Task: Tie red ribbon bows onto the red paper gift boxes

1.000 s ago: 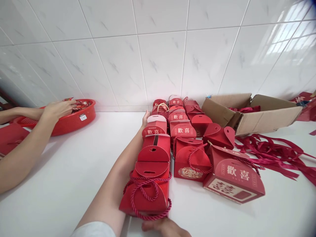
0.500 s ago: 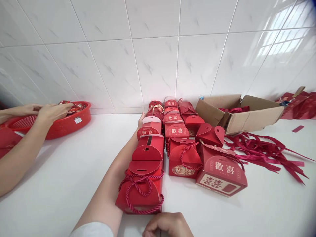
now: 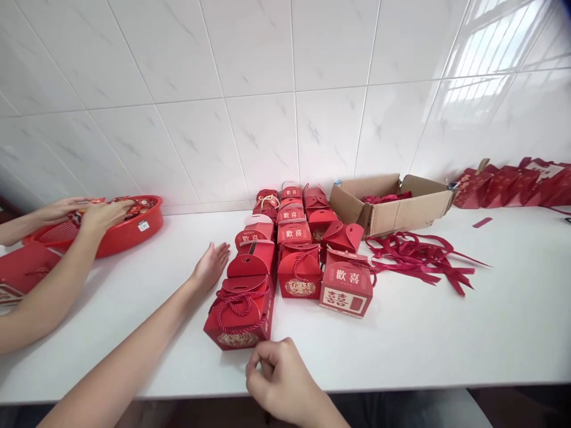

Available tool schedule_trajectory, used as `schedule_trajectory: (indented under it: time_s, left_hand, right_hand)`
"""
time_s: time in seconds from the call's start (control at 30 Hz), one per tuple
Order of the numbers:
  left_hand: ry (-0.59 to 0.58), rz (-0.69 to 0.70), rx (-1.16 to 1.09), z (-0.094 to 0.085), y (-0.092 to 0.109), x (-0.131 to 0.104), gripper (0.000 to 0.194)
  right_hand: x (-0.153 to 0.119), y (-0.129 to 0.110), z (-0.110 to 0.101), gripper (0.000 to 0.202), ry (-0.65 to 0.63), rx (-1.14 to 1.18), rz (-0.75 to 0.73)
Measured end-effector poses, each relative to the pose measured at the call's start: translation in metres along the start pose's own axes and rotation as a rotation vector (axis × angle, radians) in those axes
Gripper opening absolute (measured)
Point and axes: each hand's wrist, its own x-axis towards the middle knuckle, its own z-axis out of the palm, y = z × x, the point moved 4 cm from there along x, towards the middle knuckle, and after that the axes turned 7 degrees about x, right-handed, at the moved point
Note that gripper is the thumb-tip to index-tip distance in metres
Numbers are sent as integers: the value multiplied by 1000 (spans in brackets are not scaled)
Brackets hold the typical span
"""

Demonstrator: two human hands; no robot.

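Several red gift boxes (image 3: 294, 233) stand in rows on the white table (image 3: 423, 333), some with twisted cord handles. My left hand (image 3: 212, 264) lies open beside the left row, its fingers extended toward the boxes and nothing in it. At the front edge of the table, my right hand (image 3: 277, 374) is curled with the fingers bent in, just below the nearest box (image 3: 238, 321) of the left row. Whether it holds anything small is hidden. To the right of the rows, a box with white lettering (image 3: 345, 282) sits slightly turned.
Another person's hands (image 3: 104, 214) reach into a red plastic basket (image 3: 129, 235) at the left, near a red box (image 3: 27, 267). An open cardboard box (image 3: 401, 214) stands by the tiled wall, with dark red ribbons (image 3: 423, 258) before it. Folded red boxes (image 3: 513, 184) lie far right.
My left hand has moved back toward me from the far end of the left row. My right hand shows more fully at the front. The view has shifted, showing the table's front edge.
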Motion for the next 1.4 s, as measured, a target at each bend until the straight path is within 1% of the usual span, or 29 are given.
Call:
schedule_trajectory:
  time_s: [0.1,0.13,0.17,0.2,0.23,0.27,0.3,0.33,0.37,0.43,0.47,0.53,0.57,0.6,0.63,0.67,0.7,0.73,0.77,0.83,0.93,1.03,1.23,1.3,1.4]
  left_hand:
    - [62,-68,51,-26,-22,-62,65]
    - [97,-84,125,-33,-30,-85,65]
    - [186,-109,242,-40,-37,-107,66]
    - [252,-116,400,-44,-43,-129,68]
    - [291,-120,541,-44,-48,-149,69]
    - [297,-92,669,-41,-52,-165,68]
    - [302,-19,809,-34,-53,-178,65]
    - [335,55,950,-27,-52,-188,63]
    - [391,114,1059,-20,-51,-195,59]
    - [475,188,1208,-8,-49,-201,53]
    - [495,205,1250,-5,-48,-201,52]
    - [495,219,1296,-1,-46,-198,53]
    - [494,222,1307,-1,-46,-197,53]
    - [501,222,1313,-2,-45,-196,53]
    - [510,218,1315,-3,-44,-195,53]
    - [516,210,1316,-4,-44,-194,53]
    - [515,199,1319,-4,-43,-194,53]
    - [508,186,1322,-3,-41,-195,53]
    - [496,172,1326,-3,-40,-195,53]
    - [470,148,1335,0,-36,-197,53]
    - [440,133,1355,2,-30,-199,53]
    - [433,124,1371,3,-27,-200,52]
    - [435,107,1355,7,-27,-200,51]
    - [433,104,1336,7,-27,-198,51]
    - [415,76,1298,8,-25,-197,50]
  right_hand:
    - [2,1,2,9,-13,12,12]
    - [1,1,2,9,-20,14,14]
    - [-2,1,0,9,-21,10,7]
    - [-8,1,-4,9,-12,-2,-14]
    - [-15,2,-10,9,2,-18,-39]
    - [-25,3,-20,10,26,-38,-64]
    - [-36,5,-34,12,70,-60,-90]
    - [-47,9,-51,15,101,-76,-82]
    - [-57,12,-75,19,175,-96,-71]
    - [-76,14,-135,25,430,-244,-102]
    - [-83,14,-168,26,564,-345,-117]
    - [-91,13,-230,28,774,-611,-80]
    - [-92,13,-255,32,823,-776,-61]
    - [-90,14,-276,41,822,-949,-11]
    - [-88,18,-292,50,816,-1074,73]
    - [-86,23,-304,54,766,-1133,177]
    - [-83,30,-311,56,688,-1157,266]
    - [-82,34,-314,56,645,-1167,315]
    - [-81,36,-315,55,624,-1166,332]
    - [-83,34,-311,50,654,-1148,291]
    - [-88,26,-308,32,724,-1039,195]
    - [-93,21,-309,22,722,-899,147]
    - [-98,21,-314,29,667,-732,132]
    - [-101,22,-318,31,677,-643,135]
    - [-106,21,-324,32,726,-493,128]
